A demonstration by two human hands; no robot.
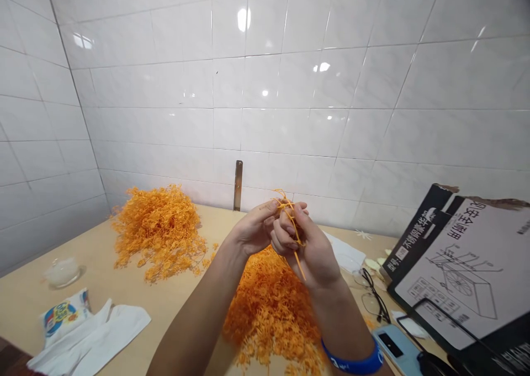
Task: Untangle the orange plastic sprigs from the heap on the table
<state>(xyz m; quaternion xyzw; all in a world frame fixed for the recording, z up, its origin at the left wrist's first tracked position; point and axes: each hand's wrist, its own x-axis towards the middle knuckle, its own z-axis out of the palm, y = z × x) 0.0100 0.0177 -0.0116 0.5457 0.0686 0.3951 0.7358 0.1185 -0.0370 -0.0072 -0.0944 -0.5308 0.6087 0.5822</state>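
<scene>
My left hand (254, 229) and my right hand (310, 249) are raised together above the table, fingers pinched on a small orange plastic sprig (290, 213) whose thin stem hangs down past my right palm. Both hands are closed on it. Directly below them lies a heap of the same orange pieces (269, 304). A second, bushier orange pile (159, 229) lies at the left by the wall. A blue band (351, 362) circles my right wrist.
A light wooden table (103, 287) meets a white tiled wall. On it: a small clear dish (62, 271), a tissue packet (64, 315), white tissues (93, 340), glasses (375, 296), a phone (397, 348), black-and-white printed cardboard (464, 276), a metal strip (237, 185).
</scene>
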